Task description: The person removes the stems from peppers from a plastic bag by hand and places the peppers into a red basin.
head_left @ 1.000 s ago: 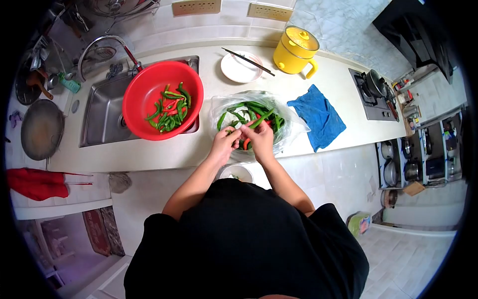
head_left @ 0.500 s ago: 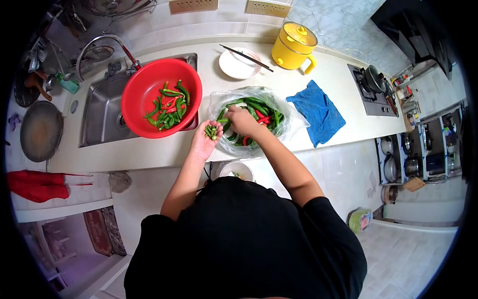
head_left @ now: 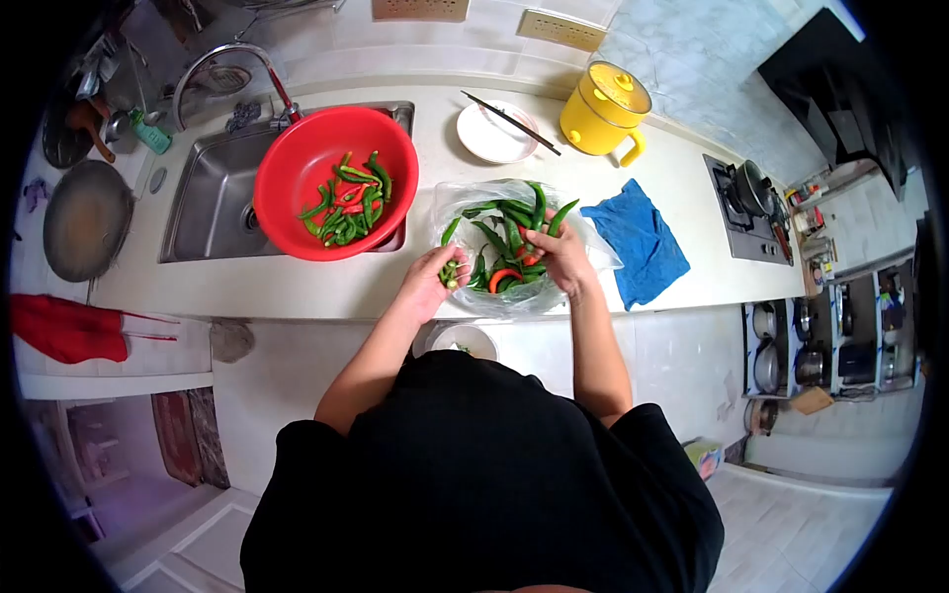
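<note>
My left hand [head_left: 427,287] is at the left edge of a clear plastic bag [head_left: 450,203], its fingers curled over a small clump of cut green pepper stems [head_left: 451,276]. A green chili pepper [head_left: 451,231] rises just above those fingers; whether they grip it I cannot tell. Over the bag's right side, my right hand [head_left: 565,259] is closed around green chili peppers [head_left: 561,216], whose tips point up. Below and between the hands, more green peppers and a curved red pepper [head_left: 504,280] lie in the bag.
Left of the bag, a red basin [head_left: 287,212] with green and red peppers rests over the sink [head_left: 213,188]. Behind are a white bowl [head_left: 489,138] with chopsticks [head_left: 509,122] across it and a yellow electric pot [head_left: 601,114]. A blue cloth [head_left: 638,247] lies right. Below the counter's edge sits a bowl [head_left: 465,339].
My right hand has moved from beside the left hand to the bag's right side and now grips peppers. My left fingers have curled over the stems. The view has shifted slightly.
</note>
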`<state>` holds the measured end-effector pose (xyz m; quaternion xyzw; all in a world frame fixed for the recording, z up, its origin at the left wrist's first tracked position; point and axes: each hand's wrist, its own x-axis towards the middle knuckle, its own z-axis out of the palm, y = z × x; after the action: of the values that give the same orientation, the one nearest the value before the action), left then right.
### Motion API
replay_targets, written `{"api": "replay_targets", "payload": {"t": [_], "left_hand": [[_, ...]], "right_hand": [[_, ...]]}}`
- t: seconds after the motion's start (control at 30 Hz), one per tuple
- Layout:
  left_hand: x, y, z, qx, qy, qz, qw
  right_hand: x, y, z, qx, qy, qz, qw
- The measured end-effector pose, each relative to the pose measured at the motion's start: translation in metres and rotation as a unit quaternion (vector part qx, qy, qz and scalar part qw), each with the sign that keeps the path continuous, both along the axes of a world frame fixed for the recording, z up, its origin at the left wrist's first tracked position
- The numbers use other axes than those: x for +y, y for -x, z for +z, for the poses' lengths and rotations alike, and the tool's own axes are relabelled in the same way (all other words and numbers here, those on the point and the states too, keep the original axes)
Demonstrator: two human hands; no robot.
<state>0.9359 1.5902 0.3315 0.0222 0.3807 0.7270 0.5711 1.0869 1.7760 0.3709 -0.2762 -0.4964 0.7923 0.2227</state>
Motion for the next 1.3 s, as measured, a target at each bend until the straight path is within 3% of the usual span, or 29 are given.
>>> {"api": "replay_targets", "payload": {"t": [0.13, 0.3, 0.33, 0.57, 0.73, 0.9, 1.0, 1.13, 1.17, 1.2, 1.27, 1.3], "left_hand": [[0.019, -0.025, 0.02, 0.055, -0.009, -0.026, 0.998], [0.032, -0.04, 0.028, 0.123, -0.025, 0.01, 0.992], [0.032, -0.04, 0.029, 0.12, -0.025, 0.008, 0.992], [0.026, -0.039, 0.018, 0.067, -0.024, -0.046, 0.996], [0.022, -0.04, 0.014, 0.064, -0.03, -0.068, 0.995], [0.018, -0.02, 0.009, -0.081, -0.022, -0.042, 0.996], [0.004, 0.007, 0.005, -0.148, -0.081, 0.016, 0.986], [-0.012, 0.03, -0.004, -0.185, -0.086, 0.056, 0.977], [-0.013, 0.031, -0.006, -0.198, -0.084, 0.065, 0.975], [-0.013, 0.031, -0.009, -0.199, -0.077, 0.059, 0.975], [-0.015, 0.029, -0.013, -0.2, -0.065, 0.05, 0.976], [-0.015, 0.025, -0.009, -0.193, -0.05, 0.057, 0.978]], "right_hand": [[-0.04, 0.013, 0.004, 0.102, 0.189, -0.057, 0.975], [-0.067, 0.015, 0.007, 0.087, 0.143, -0.069, 0.984], [-0.067, 0.014, 0.006, 0.064, 0.105, -0.069, 0.99], [-0.062, 0.003, 0.0, 0.052, 0.154, -0.005, 0.987], [-0.057, -0.002, -0.006, 0.091, 0.363, 0.056, 0.926], [-0.051, 0.0, -0.012, 0.194, 0.359, 0.01, 0.913], [-0.039, -0.004, -0.006, 0.117, 0.156, -0.048, 0.98], [-0.02, 0.015, -0.007, -0.031, -0.004, -0.018, 0.999], [-0.022, 0.025, -0.004, -0.088, -0.088, -0.013, 0.992], [-0.015, 0.035, -0.019, -0.092, -0.203, 0.039, 0.974], [-0.006, 0.061, -0.046, -0.213, -0.492, 0.071, 0.841], [-0.005, 0.075, -0.056, -0.234, -0.537, 0.08, 0.806]]}}
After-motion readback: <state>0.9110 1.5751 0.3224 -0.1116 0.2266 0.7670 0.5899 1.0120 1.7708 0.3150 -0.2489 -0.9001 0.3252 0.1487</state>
